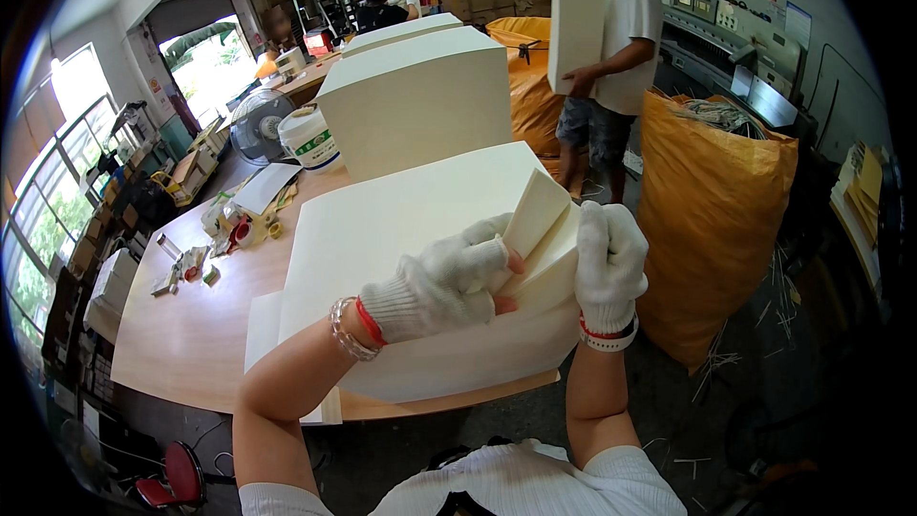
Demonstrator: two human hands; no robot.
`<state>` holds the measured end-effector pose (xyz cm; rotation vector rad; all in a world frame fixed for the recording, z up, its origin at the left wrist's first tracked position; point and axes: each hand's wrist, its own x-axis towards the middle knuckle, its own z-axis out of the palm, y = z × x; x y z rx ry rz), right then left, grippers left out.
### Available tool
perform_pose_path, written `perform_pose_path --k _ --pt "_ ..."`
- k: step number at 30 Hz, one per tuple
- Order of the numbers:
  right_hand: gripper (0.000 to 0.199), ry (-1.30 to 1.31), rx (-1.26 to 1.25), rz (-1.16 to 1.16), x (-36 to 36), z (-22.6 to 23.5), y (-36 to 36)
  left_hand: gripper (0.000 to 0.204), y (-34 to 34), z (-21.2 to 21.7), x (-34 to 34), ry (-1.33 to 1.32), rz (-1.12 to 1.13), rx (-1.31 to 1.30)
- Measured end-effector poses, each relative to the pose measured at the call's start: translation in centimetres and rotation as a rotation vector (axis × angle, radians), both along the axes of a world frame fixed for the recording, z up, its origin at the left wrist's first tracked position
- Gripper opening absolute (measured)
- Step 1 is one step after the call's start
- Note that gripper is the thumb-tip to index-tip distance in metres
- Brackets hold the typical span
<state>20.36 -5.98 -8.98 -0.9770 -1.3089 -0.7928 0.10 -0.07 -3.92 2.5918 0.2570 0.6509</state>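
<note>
Paper (pixel 382 220), cream-white, in a broad thick stack on the near end of the pale wooden table (pixel 196 344), with a bundle of sheets at the right bent up and fanned between both hands. On the left hand (pixel 444 282), a white knit glove with bare fingertips; fingers partly curled, spread a little, with hold of the raised flap from its left side. On the right hand (pixel 609 258), a matching glove; fingers folded tightly into a near-fist at the right edge of the same sheets, exact pinch hidden behind the knuckles. Around the left wrist, a clear bracelet (pixel 346 330) and a red band; around the right, a white wristband (pixel 609 339) and another touch of red.

Just beyond, a taller block of white sheets (pixel 415 105). To its left, a white tub (pixel 310 139) and, near that, a round fan (pixel 261 124). On the left part of the table, tape rolls (pixel 241 232) among small clutter. To the right, on the floor, a tall orange sack (pixel 707 229) full of thin paper strips (pixel 721 115). Behind, a standing person (pixel 630 33) with a tall white slab (pixel 578 29) in hand.
</note>
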Motion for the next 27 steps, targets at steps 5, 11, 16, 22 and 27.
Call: perform_pose_path --k 5,11,16,22,27 --pt "0.018 0.333 -0.253 0.297 -0.1 0.0 -0.6 0.04 0.7 -0.8 0.4 -0.095 -0.036 0.15" --pt "0.023 0.379 -0.239 0.263 -0.2 0.0 -0.4 0.043 0.3 0.0 0.2 0.069 -0.024 0.042" --pt "0.02 0.282 -0.139 0.177 -0.4 -0.2 -0.2 0.046 0.2 0.0 0.1 0.014 -0.029 0.03" --pt "0.012 0.284 -0.142 0.259 -0.3 -0.4 -0.2 0.044 0.4 -0.3 0.2 -0.04 -0.031 0.18" --pt "0.015 0.273 -0.194 0.241 -0.1 0.0 -0.3 0.038 1.0 -0.8 0.1 0.047 -0.082 0.014"
